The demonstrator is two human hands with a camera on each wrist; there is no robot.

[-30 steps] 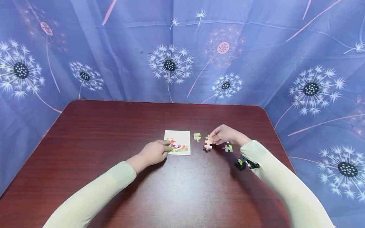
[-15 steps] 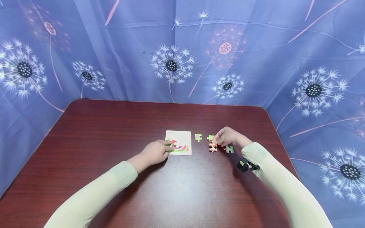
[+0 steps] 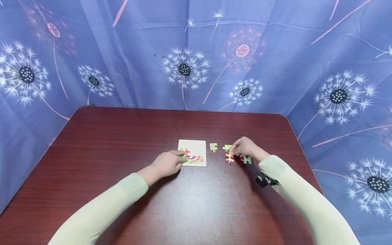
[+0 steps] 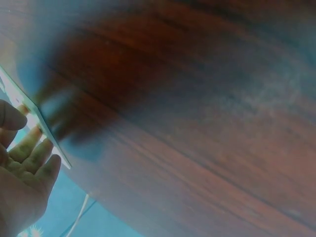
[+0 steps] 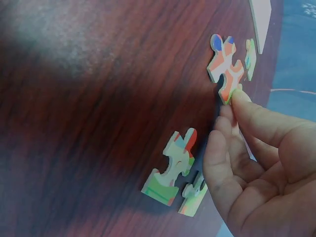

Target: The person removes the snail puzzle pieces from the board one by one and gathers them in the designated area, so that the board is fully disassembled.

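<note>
In the head view, my left hand [image 3: 166,163] rests on the left edge of a white puzzle board [image 3: 196,145]. Its extended fingers touch the printed pieces [image 3: 194,159] in the board's lower part and partly cover them. The left wrist view shows the fingertips against the board's edge [image 4: 44,126]. To the right, my right hand [image 3: 244,147] pinches a red and orange jigsaw piece [image 5: 227,66] by one corner between thumb and fingers. In the right wrist view this piece looks tilted; whether it touches the table is unclear.
Loose jigsaw pieces lie around the right hand: a green one with a pink spot [image 3: 213,146], a green one [image 3: 227,147] behind the held piece, and a green and red one [image 5: 170,173] nearby. The dark red table [image 3: 128,136] ends at a blue curtain [image 3: 137,68].
My right hand has drawn slightly to the right with the red and orange piece, which has turned in its fingers. My left hand stays on the board. The head view has shifted a little.
</note>
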